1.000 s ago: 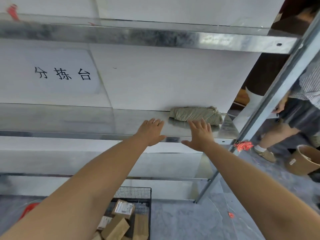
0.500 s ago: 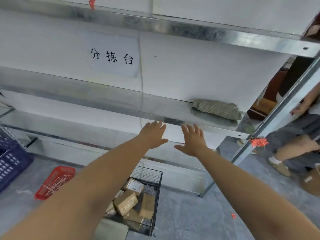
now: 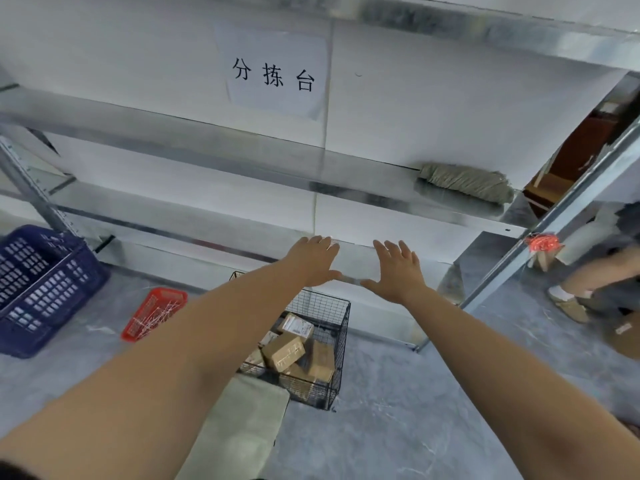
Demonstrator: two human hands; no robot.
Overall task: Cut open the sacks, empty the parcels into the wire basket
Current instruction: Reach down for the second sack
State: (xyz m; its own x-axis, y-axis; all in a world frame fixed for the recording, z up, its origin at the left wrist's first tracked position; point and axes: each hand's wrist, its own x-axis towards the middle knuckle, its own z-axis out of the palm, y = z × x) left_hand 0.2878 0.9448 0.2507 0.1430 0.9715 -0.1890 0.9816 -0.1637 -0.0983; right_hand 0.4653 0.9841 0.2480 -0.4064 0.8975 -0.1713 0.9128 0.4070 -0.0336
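The left hand (image 3: 313,261) and right hand (image 3: 398,268) were spread, fingers straight, below the shelf (image 3: 173,133) where a rolled sack (image 3: 464,183) lay, while parcels (image 3: 284,351) sat in the basket (image 3: 341,358) on the floor.

A rolled sack (image 3: 464,183) lies at the metal shelf's (image 3: 242,168) right end. The grey floor (image 3: 398,410) carries a wire basket (image 3: 322,299), a flat sack (image 3: 242,420) just beside it, a red tray (image 3: 173,293) and a blue crate (image 3: 52,289).

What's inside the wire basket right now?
The wire basket holds several cardboard parcels, one showing a white label. The left forearm covers its left corner, and lower layers are hidden.
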